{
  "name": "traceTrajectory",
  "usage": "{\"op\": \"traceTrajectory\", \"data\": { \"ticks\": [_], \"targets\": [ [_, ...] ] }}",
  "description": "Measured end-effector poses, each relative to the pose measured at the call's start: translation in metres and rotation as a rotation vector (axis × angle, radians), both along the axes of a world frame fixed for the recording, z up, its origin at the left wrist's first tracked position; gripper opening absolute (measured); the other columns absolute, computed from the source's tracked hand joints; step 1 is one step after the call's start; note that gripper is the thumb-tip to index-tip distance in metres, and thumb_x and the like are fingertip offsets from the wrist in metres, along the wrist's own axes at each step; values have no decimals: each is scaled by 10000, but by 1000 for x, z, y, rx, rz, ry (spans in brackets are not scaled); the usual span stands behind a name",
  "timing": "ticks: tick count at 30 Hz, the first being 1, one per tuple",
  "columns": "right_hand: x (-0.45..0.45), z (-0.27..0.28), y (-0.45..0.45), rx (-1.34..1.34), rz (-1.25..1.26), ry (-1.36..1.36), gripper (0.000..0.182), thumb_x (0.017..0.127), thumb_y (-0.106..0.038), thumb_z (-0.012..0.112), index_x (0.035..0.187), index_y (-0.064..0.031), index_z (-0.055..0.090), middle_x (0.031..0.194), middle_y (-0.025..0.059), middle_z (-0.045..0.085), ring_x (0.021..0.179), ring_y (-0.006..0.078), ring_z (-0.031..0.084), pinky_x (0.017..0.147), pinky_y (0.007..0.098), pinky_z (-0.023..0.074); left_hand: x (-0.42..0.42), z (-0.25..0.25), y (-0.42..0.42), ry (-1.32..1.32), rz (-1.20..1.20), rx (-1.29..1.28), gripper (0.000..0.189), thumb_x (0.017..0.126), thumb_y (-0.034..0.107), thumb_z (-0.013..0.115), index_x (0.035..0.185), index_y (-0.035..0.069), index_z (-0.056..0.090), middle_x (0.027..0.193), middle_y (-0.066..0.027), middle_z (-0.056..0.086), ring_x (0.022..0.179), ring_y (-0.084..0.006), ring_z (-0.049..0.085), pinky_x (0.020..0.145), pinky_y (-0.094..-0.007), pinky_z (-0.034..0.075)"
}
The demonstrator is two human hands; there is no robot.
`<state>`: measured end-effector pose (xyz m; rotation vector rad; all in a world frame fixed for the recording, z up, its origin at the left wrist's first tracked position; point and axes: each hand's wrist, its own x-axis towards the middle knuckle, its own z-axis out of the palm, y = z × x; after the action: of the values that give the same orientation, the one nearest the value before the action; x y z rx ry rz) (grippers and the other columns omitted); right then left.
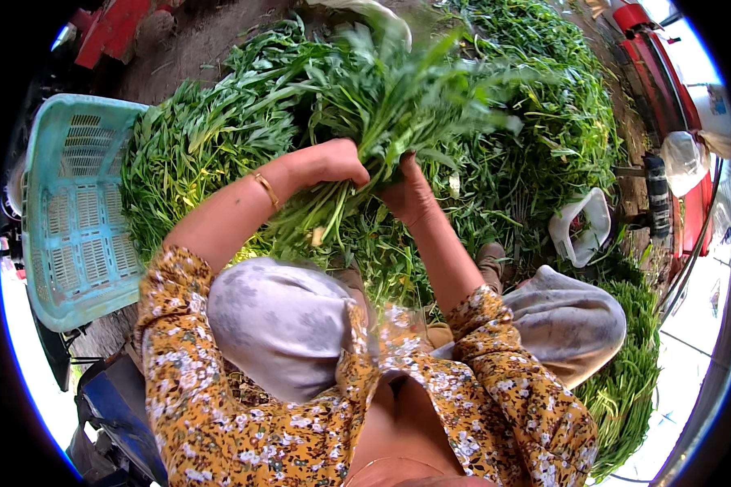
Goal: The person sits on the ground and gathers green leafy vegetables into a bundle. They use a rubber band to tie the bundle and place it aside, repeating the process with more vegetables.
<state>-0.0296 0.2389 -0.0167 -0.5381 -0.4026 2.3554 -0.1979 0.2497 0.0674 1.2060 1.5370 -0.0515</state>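
A bunch of leafy green stalks [396, 122] is gathered between my two hands, its leafy tops blurred and pointing away from me. My left hand [343, 161], with a gold bracelet on the wrist, is closed around the stems. On the other side my right hand [407, 193] cups the same bunch, thumb up; its fingers are partly hidden behind the stems. The cut stem ends [320, 228] point down toward my left knee. Beneath and beyond the bunch spreads a large heap of the same greens [219, 134].
A turquoise slatted plastic crate [85, 219] stands at left. On the right are a cut-open white plastic container [579, 228], a clear plastic bag [684, 163] and red metal machinery [658, 79]. Neatly aligned greens [627, 359] lie beside my right knee.
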Motion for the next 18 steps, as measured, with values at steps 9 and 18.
{"op": "traceTrajectory", "data": {
  "ticks": [9, 18],
  "targets": [
    [59, -6, -51, -235, -323, 52, 456, 750, -382, 680, 1089, -87, 602, 1072, 67, 631, 988, 233, 575, 919, 394, 428, 131, 15, -49, 574, -596, 388, 247, 690, 245, 586, 828, 60, 676, 869, -132, 671, 824, -282, 656, 736, -383, 515],
    [130, -38, -53, -156, -369, 118, 541, 735, -346, 613, 1178, -43, 541, 1125, 139, 605, 1025, 294, 572, 943, 418, 432, 162, -14, -88, -139, -61, 582, 552, 723, 319, 681, 1128, -25, 534, 1038, -137, 627, 935, -223, 606, 816, -341, 483]
  ]
}}
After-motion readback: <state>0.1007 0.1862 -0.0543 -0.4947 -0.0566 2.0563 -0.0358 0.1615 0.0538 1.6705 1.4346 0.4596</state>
